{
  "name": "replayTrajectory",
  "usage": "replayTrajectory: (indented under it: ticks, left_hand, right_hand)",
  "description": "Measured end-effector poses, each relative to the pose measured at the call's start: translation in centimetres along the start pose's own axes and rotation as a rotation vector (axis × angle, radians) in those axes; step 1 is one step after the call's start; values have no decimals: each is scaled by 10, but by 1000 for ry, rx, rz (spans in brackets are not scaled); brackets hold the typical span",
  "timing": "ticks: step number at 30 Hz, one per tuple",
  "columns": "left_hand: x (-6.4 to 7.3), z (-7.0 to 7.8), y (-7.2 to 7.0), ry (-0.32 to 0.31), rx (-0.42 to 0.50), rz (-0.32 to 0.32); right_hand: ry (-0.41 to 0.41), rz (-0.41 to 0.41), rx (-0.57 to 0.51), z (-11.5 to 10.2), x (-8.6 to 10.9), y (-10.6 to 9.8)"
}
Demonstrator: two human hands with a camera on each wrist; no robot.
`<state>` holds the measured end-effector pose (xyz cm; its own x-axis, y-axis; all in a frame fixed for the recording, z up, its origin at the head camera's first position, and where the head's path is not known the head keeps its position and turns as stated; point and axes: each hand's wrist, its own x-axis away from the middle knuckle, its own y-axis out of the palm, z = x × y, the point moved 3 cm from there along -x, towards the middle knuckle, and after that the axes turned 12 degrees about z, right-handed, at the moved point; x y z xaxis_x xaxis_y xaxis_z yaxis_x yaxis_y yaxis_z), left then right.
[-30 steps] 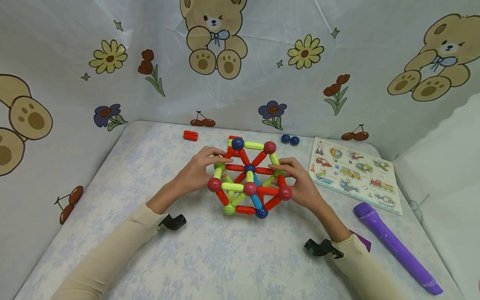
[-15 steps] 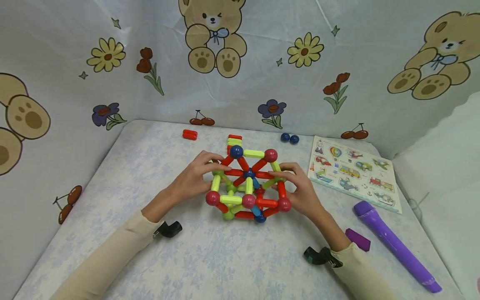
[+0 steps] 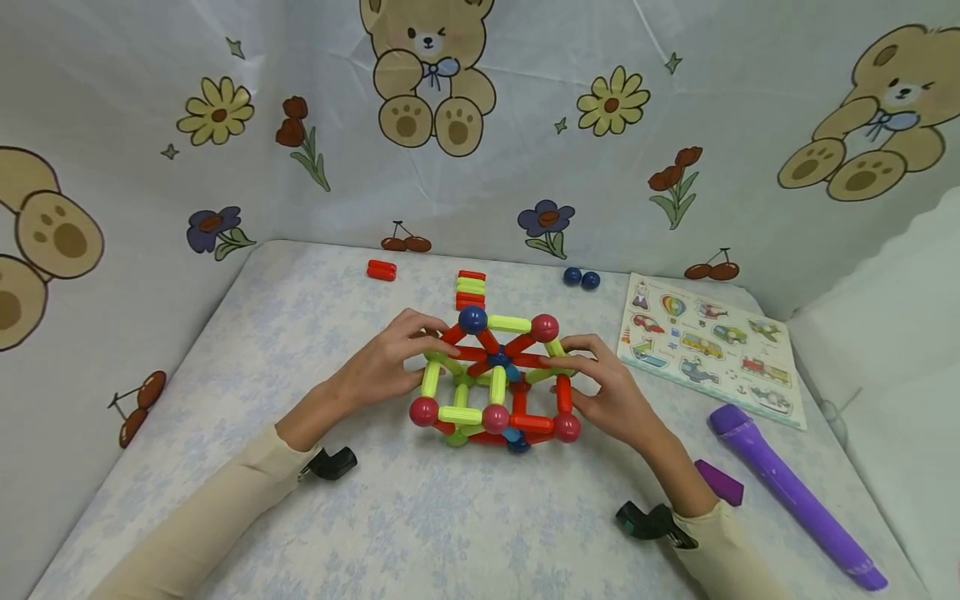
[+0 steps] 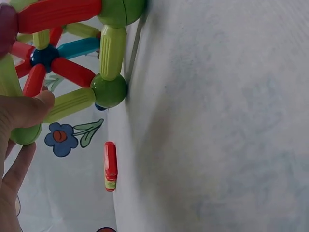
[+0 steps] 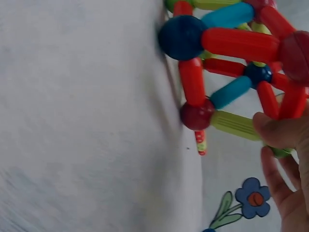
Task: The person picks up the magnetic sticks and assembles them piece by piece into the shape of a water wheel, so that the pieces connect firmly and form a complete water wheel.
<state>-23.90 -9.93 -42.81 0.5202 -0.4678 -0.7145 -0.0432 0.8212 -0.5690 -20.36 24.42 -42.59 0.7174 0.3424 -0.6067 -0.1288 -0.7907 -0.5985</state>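
A magnetic stick-and-ball structure point(image 3: 498, 387) of red, lime and blue rods joined by coloured balls stands near the table's middle. My left hand point(image 3: 386, 358) grips its left side; in the left wrist view the thumb point(image 4: 34, 108) lies over a green ball point(image 4: 26, 134). On the opposite side my right hand point(image 3: 611, 392) holds it at another green ball point(image 5: 280, 151), largely covered by the fingers. Lower balls, such as a green one point(image 4: 109, 90) and a dark red one point(image 5: 197, 115), appear to touch the tablecloth. A dark blue hub ball point(image 3: 498, 359) joins several red rods on top.
Behind the structure lie a row of red and lime rods point(image 3: 470, 286), a red rod pair point(image 3: 381, 270) and two dark blue balls point(image 3: 572, 276). A picture board point(image 3: 705, 346), a purple toy microphone point(image 3: 795, 497) and a purple block point(image 3: 718, 482) are at the right.
Both hands have brought the structure down and tipped its top away from its earlier face-on angle, so it sits more level. The rod row behind it has come into fuller view.
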Motion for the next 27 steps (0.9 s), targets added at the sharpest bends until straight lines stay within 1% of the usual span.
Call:
replayTrajectory:
  ticks: [2, 3, 6, 8, 10, 11, 12, 15, 17, 18, 20, 21, 23, 27]
  left_hand:
    - [-1, 1, -4, -24, 16, -29]
    - [-2, 1, -7, -46, 27, -48]
    - [-5, -1, -18, -145, 106, -125]
    - [-12, -7, -28, -220, 167, -162]
    - [-22, -21, -35, -300, 187, -181]
    - [-27, -32, -39, -340, 168, -187]
    - [-32, -44, -41, -379, 127, -190]
    - [-45, -87, -43, -501, -62, -214]
    - [-48, -115, -41, -569, -190, -257]
    - [-49, -126, -40, -595, -239, -276]
    - [-48, -146, -38, -622, -323, -311]
    - [-47, -153, -37, -629, -352, -321]
    - [-45, -163, -36, -623, -402, -331]
    - [-39, -171, -35, -595, -463, -315]
  right_hand:
    - [1, -51, -12, -1, -2, -5]
    - [5, -81, -19, -1, -4, -8]
    - [27, -172, -51, -2, -11, -17]
    - [50, -224, -90, -2, -16, -23]
    - [78, -256, -132, -1, -21, -29]
    - [92, -267, -150, -1, -23, -31]
    - [107, -273, -164, 0, -25, -32]
    - [166, -286, -167, 1, -30, -32]
    - [205, -288, -152, 1, -32, -31]
    - [225, -290, -146, 1, -32, -30]
    - [259, -289, -137, 1, -31, -28]
    - [270, -287, -136, 1, -31, -27]
    - [277, -279, -134, 1, -31, -27]
    - [256, -263, -120, 1, -32, -28]
